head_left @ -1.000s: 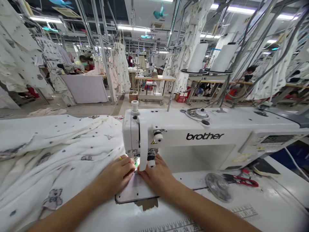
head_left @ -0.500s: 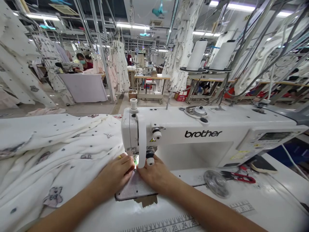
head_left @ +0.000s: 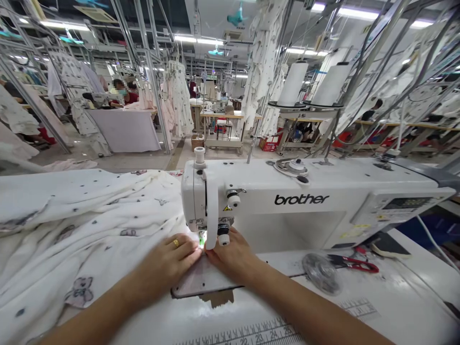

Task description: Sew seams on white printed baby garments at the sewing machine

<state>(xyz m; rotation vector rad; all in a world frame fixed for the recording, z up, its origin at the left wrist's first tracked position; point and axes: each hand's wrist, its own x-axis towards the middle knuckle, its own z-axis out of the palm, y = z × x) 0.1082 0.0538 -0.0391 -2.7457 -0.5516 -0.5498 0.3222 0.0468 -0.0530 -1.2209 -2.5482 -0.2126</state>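
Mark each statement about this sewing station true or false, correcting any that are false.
1. A gold ring sits on the left hand. True.
2. The sewing machine is branded Singer. False: it reads brother.
3. Printed white fabric lies bunched left of the machine. True.
4. The right hand wears a glove. False: it is bare.
5. Red-handled snips lie left of both hands. False: they lie to the right, on the machine table.

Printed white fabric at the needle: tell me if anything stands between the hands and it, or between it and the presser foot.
Nothing visible stands in the way. The left hand and right hand rest directly on the white printed fabric, which runs up to the presser foot, though the fingers partly hide that spot.
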